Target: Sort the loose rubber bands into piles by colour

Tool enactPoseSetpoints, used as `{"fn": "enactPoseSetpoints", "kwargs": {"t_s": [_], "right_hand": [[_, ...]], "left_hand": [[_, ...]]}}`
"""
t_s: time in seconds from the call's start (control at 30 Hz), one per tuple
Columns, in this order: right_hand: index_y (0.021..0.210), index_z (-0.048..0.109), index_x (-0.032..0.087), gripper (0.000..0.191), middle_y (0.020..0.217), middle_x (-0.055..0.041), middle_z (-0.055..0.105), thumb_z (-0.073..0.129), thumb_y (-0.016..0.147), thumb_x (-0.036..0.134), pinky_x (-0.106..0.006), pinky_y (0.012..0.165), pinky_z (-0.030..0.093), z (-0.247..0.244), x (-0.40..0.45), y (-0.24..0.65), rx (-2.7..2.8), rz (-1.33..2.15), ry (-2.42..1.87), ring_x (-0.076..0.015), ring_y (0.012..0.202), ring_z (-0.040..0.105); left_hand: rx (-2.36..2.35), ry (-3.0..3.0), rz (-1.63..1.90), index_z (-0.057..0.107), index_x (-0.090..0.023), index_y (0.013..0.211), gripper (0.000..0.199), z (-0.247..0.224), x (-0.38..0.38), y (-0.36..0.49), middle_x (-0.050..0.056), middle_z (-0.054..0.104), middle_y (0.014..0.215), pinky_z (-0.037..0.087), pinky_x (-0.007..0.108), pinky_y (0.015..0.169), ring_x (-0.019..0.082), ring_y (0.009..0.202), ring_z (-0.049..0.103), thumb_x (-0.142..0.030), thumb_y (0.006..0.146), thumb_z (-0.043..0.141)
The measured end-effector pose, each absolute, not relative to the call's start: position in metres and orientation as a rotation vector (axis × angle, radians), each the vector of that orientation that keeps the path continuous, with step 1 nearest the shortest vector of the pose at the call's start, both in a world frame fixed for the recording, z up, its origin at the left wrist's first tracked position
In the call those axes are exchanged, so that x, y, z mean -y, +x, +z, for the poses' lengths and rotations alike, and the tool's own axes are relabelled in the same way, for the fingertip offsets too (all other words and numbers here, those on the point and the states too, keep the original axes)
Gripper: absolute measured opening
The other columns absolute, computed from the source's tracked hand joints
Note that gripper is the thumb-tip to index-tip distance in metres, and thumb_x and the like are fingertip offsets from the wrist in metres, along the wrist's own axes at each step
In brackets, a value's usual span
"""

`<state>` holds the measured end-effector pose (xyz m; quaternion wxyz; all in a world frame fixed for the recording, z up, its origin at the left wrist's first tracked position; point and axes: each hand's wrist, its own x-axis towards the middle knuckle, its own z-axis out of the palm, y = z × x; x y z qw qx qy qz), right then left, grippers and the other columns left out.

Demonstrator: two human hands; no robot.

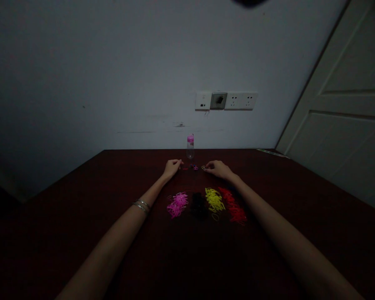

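My left hand [173,167] rests at the far part of the table with its fingers curled together. Just right of its fingertips lies a small red band [185,168]; whether the fingers grip anything is too small to tell. My right hand [219,168] pinches a pale yellow rubber band [203,168] between thumb and fingers. Between both hands are a few pink and purple bands [194,167]. Nearer to me lie loose piles of rubber bands in a row: pink [178,204], black [199,205], yellow [215,200] and red [233,206].
Behind the hands a clear bottle with a pink cap [190,146] stands upright on the dark red table [137,160]. The white wall [143,75] carries a row of sockets [240,101]. A panelled door [346,100] is at the right. The room is dim.
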<state>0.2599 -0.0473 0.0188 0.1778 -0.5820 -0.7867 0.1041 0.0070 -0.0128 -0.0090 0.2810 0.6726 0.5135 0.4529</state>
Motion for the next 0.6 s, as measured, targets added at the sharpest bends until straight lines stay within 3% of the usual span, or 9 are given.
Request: {"fn": "enactPoseSetpoints", "kwargs": {"t_s": [0.17, 0.4, 0.6], "right_hand": [[0.094, 0.067, 0.021, 0.026, 0.098, -0.0066, 0.067, 0.055, 0.079, 0.039, -0.026, 0.066, 0.042, 0.019, 0.055, 0.247, 2.216, 0.143, -1.714, -0.0217, 0.09, 0.061], [0.094, 0.068, 0.023, 0.023, 0.101, -0.0065, 0.067, 0.052, 0.082, 0.034, -0.027, 0.068, 0.043, 0.011, 0.051, 0.25, 2.121, 0.203, -1.746, -0.0227, 0.093, 0.061], [0.086, 0.07, 0.016, 0.021, 0.089, -0.0077, 0.07, 0.056, 0.079, 0.03, -0.025, 0.072, 0.043, 0.031, 0.052, 0.249, 2.26, 0.433, -1.374, -0.018, 0.082, 0.061]], "left_hand": [[-1.346, 1.815, 1.213, 0.068, -0.01, 0.076, 0.039, -0.009, 0.013, 0.006, -0.002, 0.049, 0.05, 0.032, 0.021, 0.051, 0.009, 0.048, 0.043, -0.042, 0.078, 0.044], [-1.367, 1.805, 1.21, 0.068, -0.01, 0.075, 0.037, -0.009, 0.013, 0.008, -0.003, 0.048, 0.049, 0.03, 0.021, 0.05, 0.009, 0.047, 0.042, -0.039, 0.078, 0.044], [-1.344, 1.826, 1.199, 0.069, -0.01, 0.076, 0.038, -0.009, 0.013, 0.007, -0.002, 0.05, 0.051, 0.031, 0.021, 0.05, 0.009, 0.048, 0.043, -0.039, 0.078, 0.045]]}}
